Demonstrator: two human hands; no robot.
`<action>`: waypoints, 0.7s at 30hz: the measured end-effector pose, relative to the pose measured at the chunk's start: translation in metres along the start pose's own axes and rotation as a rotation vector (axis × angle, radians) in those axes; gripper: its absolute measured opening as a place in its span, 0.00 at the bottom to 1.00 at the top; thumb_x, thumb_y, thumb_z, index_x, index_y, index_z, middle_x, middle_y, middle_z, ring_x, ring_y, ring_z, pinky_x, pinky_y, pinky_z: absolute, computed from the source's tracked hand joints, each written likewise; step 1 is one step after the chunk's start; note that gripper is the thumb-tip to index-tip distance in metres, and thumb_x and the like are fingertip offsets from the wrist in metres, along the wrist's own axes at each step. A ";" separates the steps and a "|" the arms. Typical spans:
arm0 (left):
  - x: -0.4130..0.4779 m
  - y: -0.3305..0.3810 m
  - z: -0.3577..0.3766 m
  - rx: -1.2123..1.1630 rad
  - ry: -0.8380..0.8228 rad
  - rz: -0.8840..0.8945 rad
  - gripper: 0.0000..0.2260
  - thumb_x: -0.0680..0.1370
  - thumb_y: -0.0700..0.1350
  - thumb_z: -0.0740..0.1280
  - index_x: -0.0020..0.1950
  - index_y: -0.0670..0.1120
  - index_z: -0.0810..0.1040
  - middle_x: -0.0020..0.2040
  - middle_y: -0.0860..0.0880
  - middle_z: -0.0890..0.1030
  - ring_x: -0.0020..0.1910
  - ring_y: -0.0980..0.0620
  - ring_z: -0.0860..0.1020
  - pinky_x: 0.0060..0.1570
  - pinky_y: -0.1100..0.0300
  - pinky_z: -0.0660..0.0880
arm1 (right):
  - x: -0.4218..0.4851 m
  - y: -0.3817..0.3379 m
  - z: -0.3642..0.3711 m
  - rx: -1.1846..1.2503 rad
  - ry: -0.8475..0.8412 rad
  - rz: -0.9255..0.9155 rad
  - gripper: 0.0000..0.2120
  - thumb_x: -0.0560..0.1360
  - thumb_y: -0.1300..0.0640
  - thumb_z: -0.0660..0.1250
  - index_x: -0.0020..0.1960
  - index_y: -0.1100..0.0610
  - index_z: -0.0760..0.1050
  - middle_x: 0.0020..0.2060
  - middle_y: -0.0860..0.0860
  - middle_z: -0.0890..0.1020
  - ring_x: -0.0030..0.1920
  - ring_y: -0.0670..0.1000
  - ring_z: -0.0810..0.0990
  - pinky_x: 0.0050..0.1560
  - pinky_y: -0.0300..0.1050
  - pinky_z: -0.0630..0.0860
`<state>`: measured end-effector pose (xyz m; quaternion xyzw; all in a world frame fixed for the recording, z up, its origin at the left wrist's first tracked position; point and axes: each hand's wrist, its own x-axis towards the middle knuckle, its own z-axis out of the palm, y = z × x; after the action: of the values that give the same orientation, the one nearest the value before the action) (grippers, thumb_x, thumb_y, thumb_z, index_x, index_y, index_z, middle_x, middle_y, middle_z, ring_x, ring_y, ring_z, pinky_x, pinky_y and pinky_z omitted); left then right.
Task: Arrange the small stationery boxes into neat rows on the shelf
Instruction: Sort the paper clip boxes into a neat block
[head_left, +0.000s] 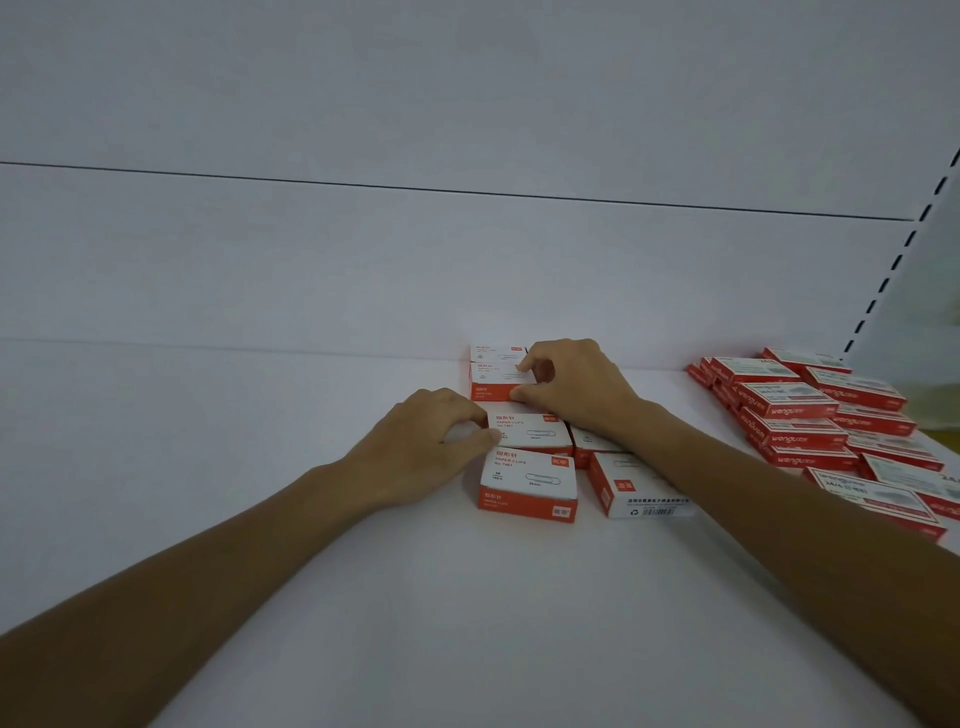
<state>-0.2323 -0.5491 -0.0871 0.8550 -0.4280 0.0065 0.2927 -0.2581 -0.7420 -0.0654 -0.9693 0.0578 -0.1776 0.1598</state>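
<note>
Several small white-and-red paper clip boxes form a column on the white shelf (260, 597), running back to the rear wall. My right hand (576, 387) pinches the second box from the back (493, 382) at its right end with thumb and fingers. My left hand (426, 441) has curled fingers on the left end of the third box (530, 434). The nearest box in the column (527, 486) lies untouched. Beside it a box lies with its barcode side up (631, 491), slightly askew; another box (592, 444) is partly hidden under my right wrist.
A stacked group of red-and-white staple boxes (810, 415) fills the shelf's right side. The white back panel (467, 270) rises behind the column. A slotted upright (904, 249) stands at the far right. Bare shelf surface spreads to the left and front.
</note>
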 end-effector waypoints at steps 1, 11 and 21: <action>0.000 0.000 0.000 0.000 0.001 0.000 0.14 0.76 0.54 0.60 0.57 0.50 0.76 0.58 0.53 0.77 0.50 0.59 0.70 0.45 0.72 0.64 | 0.000 0.000 0.000 0.004 -0.003 0.004 0.16 0.70 0.46 0.69 0.53 0.53 0.76 0.44 0.45 0.76 0.44 0.47 0.75 0.44 0.43 0.74; -0.003 0.018 -0.007 -0.177 -0.015 -0.011 0.06 0.78 0.51 0.58 0.52 0.58 0.72 0.51 0.65 0.73 0.49 0.68 0.72 0.45 0.76 0.65 | -0.005 0.008 -0.038 0.167 -0.006 0.131 0.27 0.77 0.41 0.55 0.53 0.63 0.78 0.48 0.57 0.83 0.46 0.57 0.81 0.47 0.48 0.76; 0.017 0.054 0.005 -0.165 -0.086 -0.059 0.18 0.77 0.49 0.61 0.67 0.49 0.69 0.66 0.52 0.71 0.55 0.59 0.73 0.47 0.71 0.69 | -0.046 0.039 -0.056 0.089 -0.250 0.217 0.15 0.71 0.42 0.67 0.51 0.51 0.77 0.40 0.43 0.78 0.35 0.39 0.75 0.31 0.31 0.66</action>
<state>-0.2626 -0.5892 -0.0603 0.8396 -0.4141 -0.0743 0.3436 -0.3231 -0.7875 -0.0434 -0.9639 0.1341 -0.0397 0.2267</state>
